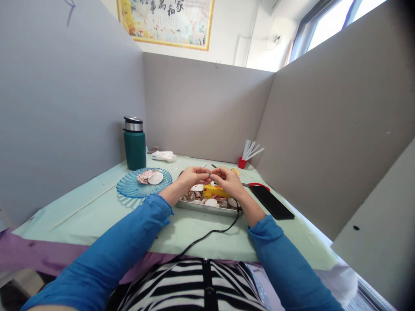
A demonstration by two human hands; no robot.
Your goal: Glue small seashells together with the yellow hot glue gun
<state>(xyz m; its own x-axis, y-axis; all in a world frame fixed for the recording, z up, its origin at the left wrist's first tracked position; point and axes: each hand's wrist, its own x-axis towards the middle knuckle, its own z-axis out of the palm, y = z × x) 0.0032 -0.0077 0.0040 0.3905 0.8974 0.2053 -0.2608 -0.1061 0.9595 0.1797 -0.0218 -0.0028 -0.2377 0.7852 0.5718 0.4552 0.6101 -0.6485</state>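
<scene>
My left hand (196, 176) and my right hand (228, 179) meet above a metal tray (207, 208), fingertips pinched together. Between them is a small greyish piece (209, 174), too small to name. White shells (211, 202) and brownish shells or pebbles fill the tray below. A yellow glue gun (212, 191) lies across them, partly hidden by my right hand, and its black cord (207, 234) runs toward me. Left of my hands, a blue scalloped plate (125, 185) carries a white shell (156, 178) and some pinkish shells (145, 176).
A green bottle (135, 149) stands at the back left near a white packet (164, 156). White glue sticks (250, 149) stand in a red cup (242, 163). Red-handled scissors (259, 185) and a black phone (272, 203) lie right. A thin stick (82, 208) lies left. Grey partitions (207, 108) enclose the table.
</scene>
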